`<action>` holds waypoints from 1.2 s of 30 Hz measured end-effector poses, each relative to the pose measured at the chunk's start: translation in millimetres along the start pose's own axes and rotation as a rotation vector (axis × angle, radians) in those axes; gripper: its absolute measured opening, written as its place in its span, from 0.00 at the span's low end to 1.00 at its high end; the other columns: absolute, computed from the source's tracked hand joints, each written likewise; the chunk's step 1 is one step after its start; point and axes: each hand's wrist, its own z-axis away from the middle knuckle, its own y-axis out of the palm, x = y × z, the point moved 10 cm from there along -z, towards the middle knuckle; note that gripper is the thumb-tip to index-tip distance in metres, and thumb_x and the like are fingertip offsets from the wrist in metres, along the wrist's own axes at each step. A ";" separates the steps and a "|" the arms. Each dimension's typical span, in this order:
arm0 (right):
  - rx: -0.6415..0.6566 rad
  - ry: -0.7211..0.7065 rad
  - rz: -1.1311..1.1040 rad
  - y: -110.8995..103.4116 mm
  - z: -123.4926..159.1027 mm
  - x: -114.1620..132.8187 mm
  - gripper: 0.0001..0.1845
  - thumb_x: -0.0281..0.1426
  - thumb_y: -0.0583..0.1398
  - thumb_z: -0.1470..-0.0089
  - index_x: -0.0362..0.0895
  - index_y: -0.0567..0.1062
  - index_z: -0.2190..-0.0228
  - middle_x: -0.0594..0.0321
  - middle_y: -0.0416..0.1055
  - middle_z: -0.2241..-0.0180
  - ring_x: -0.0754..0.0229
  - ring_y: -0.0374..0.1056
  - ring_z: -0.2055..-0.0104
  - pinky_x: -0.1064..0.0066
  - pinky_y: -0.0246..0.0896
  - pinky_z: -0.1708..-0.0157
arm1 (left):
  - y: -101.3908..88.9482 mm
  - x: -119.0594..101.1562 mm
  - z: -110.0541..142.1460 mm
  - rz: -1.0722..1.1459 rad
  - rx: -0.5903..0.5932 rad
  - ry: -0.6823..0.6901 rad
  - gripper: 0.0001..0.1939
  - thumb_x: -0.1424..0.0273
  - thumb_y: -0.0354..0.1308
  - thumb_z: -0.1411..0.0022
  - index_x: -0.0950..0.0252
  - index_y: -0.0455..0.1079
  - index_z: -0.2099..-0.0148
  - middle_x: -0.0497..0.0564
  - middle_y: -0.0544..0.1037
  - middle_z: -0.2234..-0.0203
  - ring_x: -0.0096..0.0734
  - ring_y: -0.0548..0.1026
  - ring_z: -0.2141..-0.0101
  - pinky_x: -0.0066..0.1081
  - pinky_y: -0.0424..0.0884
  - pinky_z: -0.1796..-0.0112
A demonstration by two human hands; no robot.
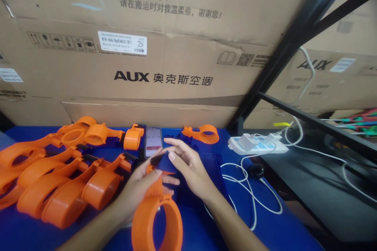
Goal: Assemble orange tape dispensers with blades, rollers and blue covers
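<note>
Left hand (140, 182): gripping orange dispenser (140, 223)
Right hand (193, 166): pinching blue piece (167, 162)
Risk: piece possibly skewing, fingertips crowding its edge; dispenser perhaps twisting, ring hanging low

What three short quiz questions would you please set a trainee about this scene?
1. True or false: the left hand grips an orange plastic part with a large ring.
2. What stands behind the blue tabletop? A) a green metal cabinet; B) a brown printed cardboard box; C) a red curtain.
3. Fill in: the white plastic power strip lies to the ____ of the phone with a lit screen.

Key: 1 true; 2 B; 3 right.
</note>
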 end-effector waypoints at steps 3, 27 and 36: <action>0.051 0.018 0.008 4.2 -0.3 3.0 0.15 0.38 0.56 0.31 0.48 0.75 0.47 0.59 0.79 0.55 0.54 0.76 0.51 0.59 0.72 0.49 | -1.4 0.8 -1.6 0.039 -0.019 0.015 0.34 0.64 0.70 0.39 0.61 0.65 0.33 0.65 0.83 0.55 0.50 0.84 0.57 0.41 0.79 0.58; -0.044 0.003 0.877 -24.2 1.3 -6.1 0.20 0.40 0.48 0.28 0.47 0.78 0.54 0.55 0.77 0.62 0.48 0.71 0.55 0.53 0.63 0.54 | -25.3 -4.6 -12.0 0.180 -0.186 -0.016 0.29 0.51 0.64 0.41 0.65 0.75 0.44 0.60 0.84 0.62 0.44 0.81 0.72 0.37 0.76 0.72; 0.171 0.212 1.471 -40.5 6.4 -46.2 0.14 0.40 0.63 0.40 0.45 0.82 0.59 0.45 0.71 0.53 0.39 0.63 0.50 0.49 0.53 0.53 | -14.3 -18.3 -0.4 0.417 -0.166 0.020 0.27 0.53 0.62 0.40 0.62 0.73 0.43 0.51 0.79 0.69 0.33 0.75 0.75 0.32 0.73 0.74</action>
